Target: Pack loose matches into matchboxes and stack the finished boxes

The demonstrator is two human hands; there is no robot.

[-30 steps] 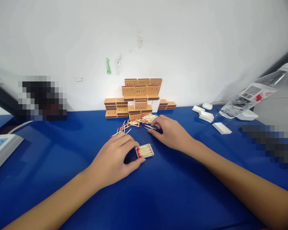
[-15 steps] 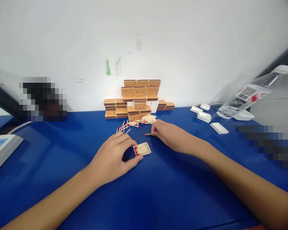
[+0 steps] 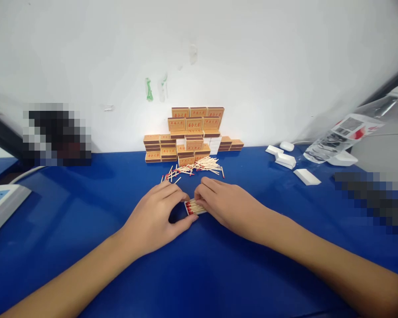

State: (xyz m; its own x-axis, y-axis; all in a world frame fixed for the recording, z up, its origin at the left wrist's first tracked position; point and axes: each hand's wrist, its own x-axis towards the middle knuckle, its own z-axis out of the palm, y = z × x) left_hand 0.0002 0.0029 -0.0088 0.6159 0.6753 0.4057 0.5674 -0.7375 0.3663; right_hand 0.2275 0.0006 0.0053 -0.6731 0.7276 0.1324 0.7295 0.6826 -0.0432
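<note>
My left hand [image 3: 157, 207] rests on the blue table, its thumb and fingers curved round the left end of a small white matchbox tray [image 3: 186, 209]. Red-tipped matchsticks [image 3: 192, 207] lie side by side in the tray, heads to the left. Over the tray's right part is my right hand [image 3: 230, 205], fingertips pinched together at the matches; the matchstick seen in this pinch earlier is now largely hidden by the fingers. Just beyond both hands, a loose heap of matchsticks [image 3: 204, 164] lies on the table.
Yellow-and-brown matchboxes [image 3: 194, 125] are stacked against the wall behind the heap. To the right lie white empty trays [image 3: 307, 176], a white rounded case [image 3: 287, 146] and a tilted clear bottle [image 3: 345, 128]. A power strip [image 3: 6, 203] sits at the left edge.
My right hand has moved left and nearer, from beside the heap to over the tray, carrying a matchstick. My left hand has stayed at the tray. The view has shifted slightly.
</note>
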